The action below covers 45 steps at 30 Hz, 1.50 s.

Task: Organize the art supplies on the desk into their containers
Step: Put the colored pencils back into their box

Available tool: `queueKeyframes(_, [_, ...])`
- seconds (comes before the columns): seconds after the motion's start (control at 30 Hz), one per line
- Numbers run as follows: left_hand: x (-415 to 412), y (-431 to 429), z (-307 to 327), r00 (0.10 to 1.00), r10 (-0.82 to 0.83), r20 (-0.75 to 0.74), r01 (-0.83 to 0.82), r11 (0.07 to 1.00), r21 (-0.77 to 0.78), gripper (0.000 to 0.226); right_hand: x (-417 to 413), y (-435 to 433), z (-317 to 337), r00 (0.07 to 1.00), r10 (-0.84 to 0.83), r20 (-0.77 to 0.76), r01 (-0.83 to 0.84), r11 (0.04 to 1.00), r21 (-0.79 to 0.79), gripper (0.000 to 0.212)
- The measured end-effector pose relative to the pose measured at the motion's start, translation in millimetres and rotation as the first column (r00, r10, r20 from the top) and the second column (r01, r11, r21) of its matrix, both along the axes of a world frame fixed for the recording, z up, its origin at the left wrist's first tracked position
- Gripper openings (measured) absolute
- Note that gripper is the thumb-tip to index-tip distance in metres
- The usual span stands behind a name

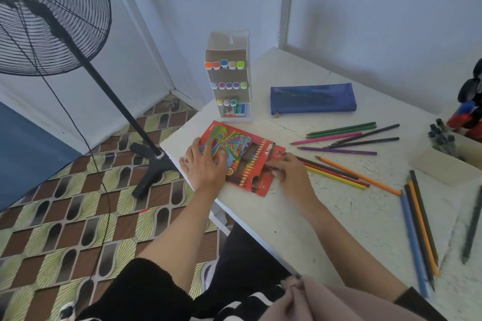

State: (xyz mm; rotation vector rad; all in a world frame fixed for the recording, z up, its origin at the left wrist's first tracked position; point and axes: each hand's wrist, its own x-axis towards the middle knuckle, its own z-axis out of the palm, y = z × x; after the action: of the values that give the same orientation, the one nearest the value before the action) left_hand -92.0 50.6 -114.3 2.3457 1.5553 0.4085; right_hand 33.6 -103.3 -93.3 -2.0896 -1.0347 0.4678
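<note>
A red coloured-pencil box (245,156) lies flat near the white desk's left edge. My left hand (206,164) presses on its left end with fingers spread. My right hand (289,172) is at the box's right, open end, pinching a dark pencil (276,169) whose tip points into the box. Loose coloured pencils lie in groups: green, pink, purple and dark ones (349,138), red, yellow and orange ones (344,174), and blue, orange and dark ones (420,229).
A white marker rack (229,78) stands at the desk's back left with several markers. Behind the pencils lies a blue mesh pencil case (313,98). A beige box of dark pens (448,156) and a toy (469,109) are at right. A floor fan (49,13) stands left of the desk (300,216).
</note>
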Motion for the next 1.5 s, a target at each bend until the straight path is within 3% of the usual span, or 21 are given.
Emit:
queueKeyframes(0.2, [0,-1,1,1.0,0.0,-0.001,0.0,1.0,-0.01,0.045,-5,-14,-9,0.996,-0.084,0.008,0.082,0.99,0.113,0.033])
queueKeyframes(0.37, [0,-2,4,1.0,0.002,0.015,-0.002,1.0,-0.027,0.057,-11,-25,-8,0.939,0.045,0.341,-0.115,0.976,0.187,0.026])
queueKeyframes(0.43, [0,-2,3,1.0,0.004,0.021,-0.003,1.0,-0.027,0.056,-11,-30,-9,0.926,0.015,0.377,-0.106,0.97,0.221,0.025])
queueKeyframes(0.57, [1,-1,2,1.0,0.01,0.017,-0.01,1.0,-0.015,0.055,-9,-34,-16,0.991,-0.037,0.132,0.005,0.972,0.237,0.022])
queueKeyframes(0.63, [1,-1,1,1.0,0.01,0.012,-0.01,1.0,-0.012,0.054,-13,-32,-18,0.999,0.011,0.043,-0.02,0.978,0.21,0.021])
queueKeyframes(0.73, [0,-1,1,1.0,0.008,0.005,-0.008,1.0,-0.017,0.055,-24,-23,-14,0.997,0.082,-0.013,-0.078,0.978,0.192,0.021])
queueKeyframes(0.87, [0,0,1,1.0,0.008,0.008,-0.008,1.0,-0.018,0.055,-32,-8,-7,0.992,0.054,-0.113,-0.025,0.97,0.241,0.026])
queueKeyframes(1.1, [1,0,1,1.0,0.009,0.013,-0.009,1.0,-0.011,0.054,-29,-9,-12,0.992,0.065,-0.109,-0.037,0.969,0.244,0.021])
queueKeyframes(1.17, [0,0,0,1.0,0.009,0.018,-0.009,1.0,-0.002,0.053,-18,-16,-8,1.0,-0.004,-0.028,0.011,0.974,0.227,0.016])
queueKeyframes(1.3, [0,0,-2,1.0,0.01,0.012,-0.011,1.0,0.015,0.047,21,-36,0,0.923,-0.196,0.33,0.173,0.98,0.099,0.01])
queueKeyframes(1.4, [0,1,-1,1.0,0.014,0.016,-0.014,1.0,0.014,0.043,38,-47,2,0.913,-0.186,0.362,0.237,0.966,-0.103,0.013])
queueKeyframes(1.5, [1,0,0,1.0,0.017,0.009,-0.017,1.0,0.02,0.043,42,-48,5,0.903,-0.185,0.388,0.26,0.954,-0.149,0.012])
